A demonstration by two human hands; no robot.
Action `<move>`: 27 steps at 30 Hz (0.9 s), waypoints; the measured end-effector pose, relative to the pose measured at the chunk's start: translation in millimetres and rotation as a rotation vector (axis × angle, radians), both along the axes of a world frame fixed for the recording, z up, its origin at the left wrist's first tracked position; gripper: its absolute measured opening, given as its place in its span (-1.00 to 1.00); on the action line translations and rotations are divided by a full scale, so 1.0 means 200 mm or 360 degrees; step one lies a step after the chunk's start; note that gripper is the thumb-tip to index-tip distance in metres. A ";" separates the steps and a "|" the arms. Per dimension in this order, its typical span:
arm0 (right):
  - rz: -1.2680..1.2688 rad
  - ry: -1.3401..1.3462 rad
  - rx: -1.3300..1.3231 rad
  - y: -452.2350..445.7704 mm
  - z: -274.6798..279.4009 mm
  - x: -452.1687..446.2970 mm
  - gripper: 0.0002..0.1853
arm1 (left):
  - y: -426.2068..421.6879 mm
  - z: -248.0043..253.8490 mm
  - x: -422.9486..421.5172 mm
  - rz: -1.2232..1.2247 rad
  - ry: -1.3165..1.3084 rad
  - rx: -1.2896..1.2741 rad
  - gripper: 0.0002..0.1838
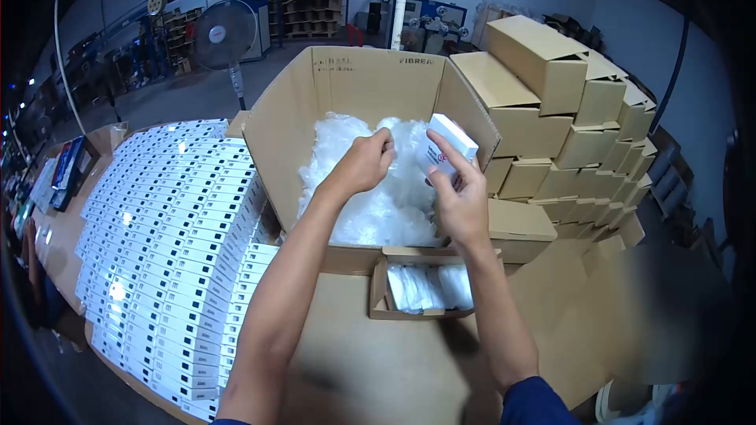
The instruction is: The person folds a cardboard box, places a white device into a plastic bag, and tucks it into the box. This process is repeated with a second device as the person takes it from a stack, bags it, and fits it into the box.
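Note:
My right hand grips a small white box with dark and pink print, tilted above the right side of a large open carton. Over the middle of that carton my left hand is closed, its fingertips pressed together. What it holds, if anything, I cannot make out. Beneath both hands, crumpled clear plastic bags fill the carton. A small open cardboard box stands in front of it, under my right forearm, with plastic-wrapped white items inside.
Rows of stacked white boxes cover the table's left side. Brown cardboard boxes are piled high at the right, and a closed one sits beside the carton. Behind stand a fan and a white pole.

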State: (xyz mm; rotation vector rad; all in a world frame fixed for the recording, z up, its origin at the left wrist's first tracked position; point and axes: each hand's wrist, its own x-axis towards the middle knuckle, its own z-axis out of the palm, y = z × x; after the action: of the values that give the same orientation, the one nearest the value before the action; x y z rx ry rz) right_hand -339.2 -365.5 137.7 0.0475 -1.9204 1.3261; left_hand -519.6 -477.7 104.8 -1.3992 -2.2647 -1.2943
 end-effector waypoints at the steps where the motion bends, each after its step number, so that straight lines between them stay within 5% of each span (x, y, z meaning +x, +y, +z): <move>1: -0.0152 0.0127 0.0325 0.00 0.02 0.02 -0.47 | -0.02 0.02 0.02 0.0006 -0.0054 0.0091 -0.82; 8: -0.0206 0.0123 0.0626 -0.08 0.12 0.16 -0.34 | -0.41 0.13 0.40 -0.0077 -0.0289 0.0500 -0.91; 12: 0.0219 -0.0336 0.0358 -0.14 0.11 0.29 -0.45 | -0.55 0.15 0.74 -0.0150 -0.0514 0.0628 -0.91; 13: 0.0246 -0.0358 0.0156 -0.17 0.03 0.31 -0.61 | -0.57 0.12 0.78 -0.0193 -0.0505 0.0678 -0.92; 20: -0.0081 -0.0325 -0.0233 -0.45 -0.30 0.78 -0.79 | -0.66 -0.01 0.96 -0.0007 -0.0712 0.1130 -0.89; 24: -0.0225 -0.0231 -0.0824 -0.60 -0.52 0.96 -0.80 | -0.71 -0.23 1.17 -0.0329 -0.1491 0.1842 -0.63; 25: -0.0305 -0.0295 -0.0848 -0.63 -0.54 1.00 -0.80 | -0.71 -0.36 1.24 -0.0411 -0.1441 0.1538 -0.46; 27: -0.0439 -0.0236 -0.0844 -0.70 -0.63 1.05 -0.82 | -0.69 -0.43 1.53 -0.0325 -0.1681 0.1318 -0.64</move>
State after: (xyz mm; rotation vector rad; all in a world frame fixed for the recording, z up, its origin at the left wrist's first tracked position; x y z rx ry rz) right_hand -128.9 -505.7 11.6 -0.5720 -1.5614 1.6314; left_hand -214.6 -615.6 19.4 -0.6709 -1.4975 -3.0550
